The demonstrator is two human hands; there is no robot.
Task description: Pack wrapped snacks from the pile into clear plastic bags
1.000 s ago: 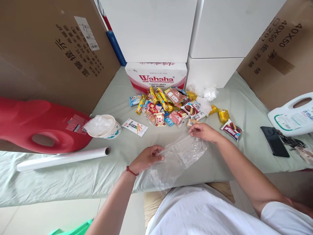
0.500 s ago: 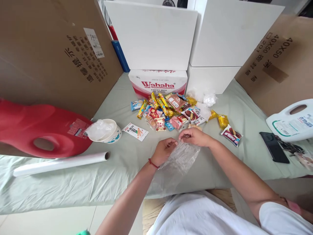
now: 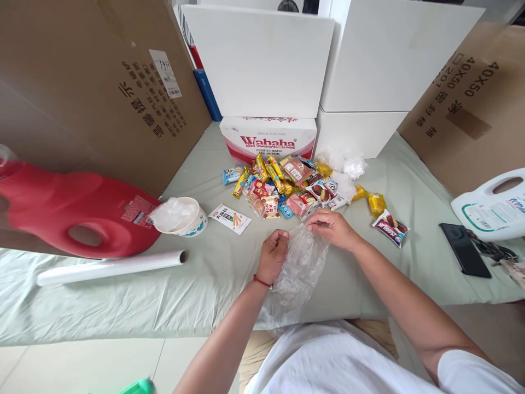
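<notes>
A clear plastic bag (image 3: 302,262) hangs between my two hands, its lower end reaching the table's front edge. My left hand (image 3: 274,254) is closed on one upper corner of it, thumb against the fingers. At the other upper corner, my right hand (image 3: 332,229) pinches the bag's edge. Just beyond my hands lies a heap of wrapped snacks (image 3: 269,208) in yellow, red, pink and brown packaging. Left of the heap is a flat white snack packet (image 3: 230,219). To the right of my right hand lies a purple-and-white snack packet (image 3: 391,227).
A paper bowl (image 3: 189,224) holds crumpled clear plastic. A red jug (image 3: 110,219) and a white roll (image 3: 115,268) lie at left; a white jug (image 3: 490,210) and a black phone (image 3: 465,250) at right. A Wahaha carton (image 3: 268,141) and white boxes stand behind, cardboard (image 3: 488,87) at the sides.
My hands have drawn slightly apart, pulling the bag's upper edge straighter between them. My left fingers have closed more tightly. The whole view has shifted a little.
</notes>
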